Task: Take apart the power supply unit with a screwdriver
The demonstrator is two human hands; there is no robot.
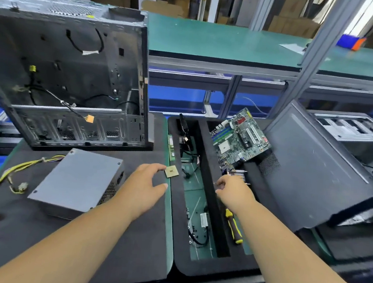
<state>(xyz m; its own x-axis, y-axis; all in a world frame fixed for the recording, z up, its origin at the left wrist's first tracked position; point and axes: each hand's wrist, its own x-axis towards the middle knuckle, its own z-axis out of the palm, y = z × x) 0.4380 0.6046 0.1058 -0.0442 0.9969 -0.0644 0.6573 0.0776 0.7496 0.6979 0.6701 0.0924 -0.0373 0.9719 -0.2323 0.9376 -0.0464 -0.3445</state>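
PSU (76,182) sitting lower left, untouched. Left hand (147,181) hovering mid-frame, fingers spread, holding nothing. Right hand (233,190) loosely curled; grip unclear, screwdriver (233,228) lying below it.

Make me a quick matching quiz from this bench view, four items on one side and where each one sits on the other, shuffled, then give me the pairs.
Things:
1. power supply unit
2. screwdriver
3. motherboard
4. processor chip

Places:
A. propped tilted at the far end of the right tray compartment
B. flat on the dark mat, left of the left hand
C. at the left hand's fingertips, on the tray's edge
D. in the right tray compartment, beneath the right forearm

Pairs: 1-B, 2-D, 3-A, 4-C
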